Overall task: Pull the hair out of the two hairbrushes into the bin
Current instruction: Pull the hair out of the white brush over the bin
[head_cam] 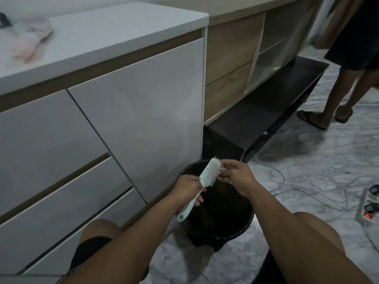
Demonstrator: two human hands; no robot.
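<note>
Readable text: none anywhere in the frame.
Hairbrush [209,177], centre: no brand or lettering legible.
Bin [242,228], lower centre: plain black, no label.
Power strip [368,210], right edge: markings too small to read.

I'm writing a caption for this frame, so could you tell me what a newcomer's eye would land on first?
First, the pale hairbrush at bottom centre, held over the black bin: the left hand grips its handle while the right hand picks at the bristles. Next, another person's legs at upper right, and a pink hairbrush on the white countertop at upper left.
</note>
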